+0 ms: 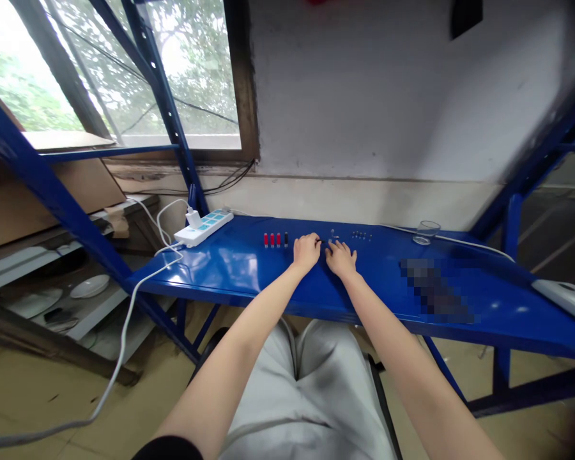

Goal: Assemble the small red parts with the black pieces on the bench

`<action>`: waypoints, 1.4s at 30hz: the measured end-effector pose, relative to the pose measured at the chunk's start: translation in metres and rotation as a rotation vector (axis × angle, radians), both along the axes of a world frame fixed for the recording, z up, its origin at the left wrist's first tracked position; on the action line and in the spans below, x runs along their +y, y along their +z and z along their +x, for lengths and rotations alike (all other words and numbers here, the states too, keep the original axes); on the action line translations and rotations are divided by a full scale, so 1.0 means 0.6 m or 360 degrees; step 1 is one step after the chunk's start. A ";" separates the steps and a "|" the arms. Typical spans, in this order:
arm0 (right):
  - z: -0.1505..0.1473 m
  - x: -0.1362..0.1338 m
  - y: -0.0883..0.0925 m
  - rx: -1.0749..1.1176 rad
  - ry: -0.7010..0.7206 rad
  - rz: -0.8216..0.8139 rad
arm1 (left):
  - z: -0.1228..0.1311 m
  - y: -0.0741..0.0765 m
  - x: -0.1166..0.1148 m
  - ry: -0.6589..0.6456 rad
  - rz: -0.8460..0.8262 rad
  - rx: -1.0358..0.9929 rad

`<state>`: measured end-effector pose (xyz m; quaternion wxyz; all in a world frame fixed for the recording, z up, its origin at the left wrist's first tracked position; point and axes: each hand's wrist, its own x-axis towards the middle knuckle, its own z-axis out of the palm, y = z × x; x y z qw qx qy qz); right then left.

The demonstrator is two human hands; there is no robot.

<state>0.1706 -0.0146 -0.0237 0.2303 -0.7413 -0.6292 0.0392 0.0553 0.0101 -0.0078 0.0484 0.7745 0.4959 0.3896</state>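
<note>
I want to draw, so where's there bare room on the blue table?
Between the power strip and the red pieces, and between the blurred dark thing and the white thing. It's crowded around the left hand and right hand, with tiny bits close by.

Blue bench (382,262) (glossy) with power strip (206,227), three red cylinders (272,240), clear glass (425,233).

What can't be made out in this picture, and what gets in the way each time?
All from the head view:
- Dark item in the left hand: mostly covered by that hand.
- Whether the right hand grips anything: too small and blurred to tell.
- Tiny pieces beyond it: too small to identify.
- Dark object: masked by pixelation.
- White object: cut off by the right edge.
</note>
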 end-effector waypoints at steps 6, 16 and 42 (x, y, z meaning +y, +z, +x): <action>-0.005 0.016 0.004 -0.0095 -0.0003 -0.0168 | -0.028 -0.012 -0.028 0.0118 -0.0122 -0.0592; -0.005 0.038 0.002 -0.0160 0.0019 -0.0267 | -0.037 -0.017 -0.034 0.0047 -0.0069 -0.0749; 0.014 0.002 0.016 0.0440 -0.0112 0.0909 | -0.038 -0.008 -0.035 -0.0028 -0.0335 -0.1022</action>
